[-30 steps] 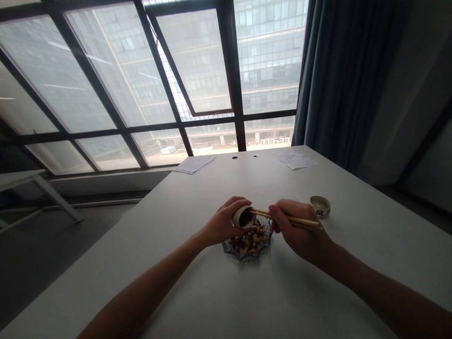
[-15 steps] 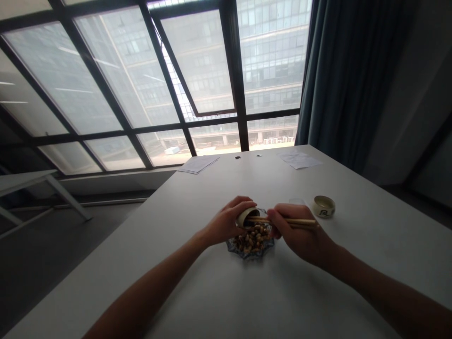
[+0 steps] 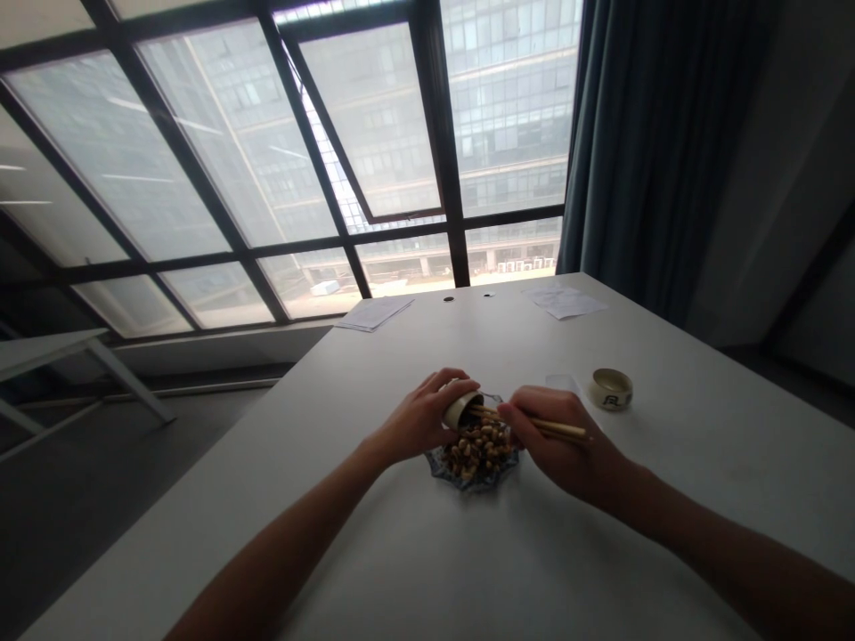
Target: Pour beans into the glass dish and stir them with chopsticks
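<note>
Two bare hands work above one white table [image 3: 374, 552]. The left hand [image 3: 427, 417] is closed around one small cup [image 3: 458, 409], tipped sideways over one glass dish [image 3: 468, 483] heaped with many brown, nut-like pieces [image 3: 476, 452]. The right hand [image 3: 557, 436] grips two chopsticks [image 3: 561, 430], their tips in the cup's mouth. To the right stands one upright bowl [image 3: 610, 390] with a dark character; two paper piles [image 3: 375, 313] [image 3: 566, 301] lie at the far edge.
</note>
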The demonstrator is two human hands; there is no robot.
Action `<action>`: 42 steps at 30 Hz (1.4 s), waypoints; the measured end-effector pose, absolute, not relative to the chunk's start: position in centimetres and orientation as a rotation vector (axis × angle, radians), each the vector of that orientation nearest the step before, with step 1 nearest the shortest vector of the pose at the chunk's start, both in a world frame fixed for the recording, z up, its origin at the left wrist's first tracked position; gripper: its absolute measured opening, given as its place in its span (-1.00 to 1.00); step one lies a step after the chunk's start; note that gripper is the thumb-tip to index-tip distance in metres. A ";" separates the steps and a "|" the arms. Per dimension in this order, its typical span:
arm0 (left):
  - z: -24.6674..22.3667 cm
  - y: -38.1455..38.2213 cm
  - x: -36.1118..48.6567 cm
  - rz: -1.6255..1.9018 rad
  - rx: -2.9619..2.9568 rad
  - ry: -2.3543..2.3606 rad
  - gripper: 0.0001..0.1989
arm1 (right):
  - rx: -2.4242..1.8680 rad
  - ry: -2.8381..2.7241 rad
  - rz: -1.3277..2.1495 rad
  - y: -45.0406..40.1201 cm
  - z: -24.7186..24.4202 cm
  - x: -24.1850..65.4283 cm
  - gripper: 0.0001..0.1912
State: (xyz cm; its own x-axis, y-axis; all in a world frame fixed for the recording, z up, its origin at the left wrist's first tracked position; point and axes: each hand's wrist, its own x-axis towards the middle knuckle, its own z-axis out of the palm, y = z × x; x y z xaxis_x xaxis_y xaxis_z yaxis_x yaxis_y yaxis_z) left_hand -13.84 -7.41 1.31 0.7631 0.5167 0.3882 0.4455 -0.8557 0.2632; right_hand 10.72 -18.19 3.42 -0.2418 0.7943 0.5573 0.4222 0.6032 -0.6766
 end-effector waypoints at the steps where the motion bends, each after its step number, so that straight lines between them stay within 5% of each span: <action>1: 1.3 -7.4 -13.9 0.688 2.793 0.771 -0.28 | -0.996 -1.859 0.480 -18.3 3.5 10.7 -0.59; 12: 0.8 -7.0 -13.7 0.743 2.689 0.750 -0.29 | -0.862 -1.966 0.497 -18.0 3.3 11.0 -0.68; 42: 0.2 -6.6 -14.1 0.930 2.959 0.633 -0.39 | -0.996 -1.789 0.465 -18.7 3.9 10.5 -0.52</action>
State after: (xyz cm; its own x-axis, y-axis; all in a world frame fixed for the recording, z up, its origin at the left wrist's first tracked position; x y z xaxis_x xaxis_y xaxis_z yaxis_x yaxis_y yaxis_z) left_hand -14.14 -6.58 0.17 0.7474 0.3667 0.5540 0.3812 -0.9196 0.0945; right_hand 10.54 -18.70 3.89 -0.1660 0.7993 0.5775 0.4170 0.5876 -0.6934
